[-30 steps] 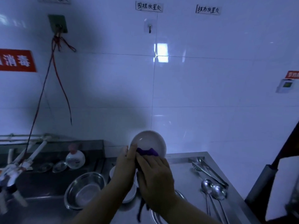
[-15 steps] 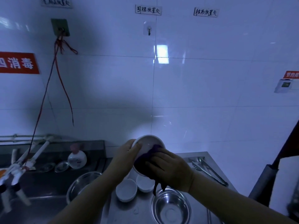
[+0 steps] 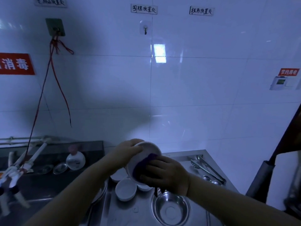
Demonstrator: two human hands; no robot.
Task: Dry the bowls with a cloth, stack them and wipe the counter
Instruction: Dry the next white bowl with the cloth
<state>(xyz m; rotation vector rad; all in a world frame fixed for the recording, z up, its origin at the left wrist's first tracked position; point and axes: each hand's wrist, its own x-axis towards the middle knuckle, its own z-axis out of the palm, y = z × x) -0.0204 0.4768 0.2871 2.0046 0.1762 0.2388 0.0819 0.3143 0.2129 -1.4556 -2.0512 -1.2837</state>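
Observation:
A white bowl (image 3: 146, 149) is held tilted above the steel counter (image 3: 135, 209). My left hand (image 3: 128, 152) grips its upper left rim. My right hand (image 3: 166, 175) presses a purple cloth (image 3: 146, 160) against the bowl's lower right side, and cloth ends hang below the hand. Under the hands, small white bowls (image 3: 125, 190) sit on the counter, partly hidden. A steel bowl (image 3: 170, 209) stands in front of them to the right.
Tongs (image 3: 206, 168) and ladles (image 3: 211, 181) lie at the counter's right side. A sink with a large steel basin (image 3: 99, 191) is on the left; a white bottle (image 3: 75, 160) and small dishes stand behind it. The tiled wall is close ahead.
The bowl has tilted more onto its side and my right hand with the cloth has slid to its lower right. My left hand has shifted up onto the rim.

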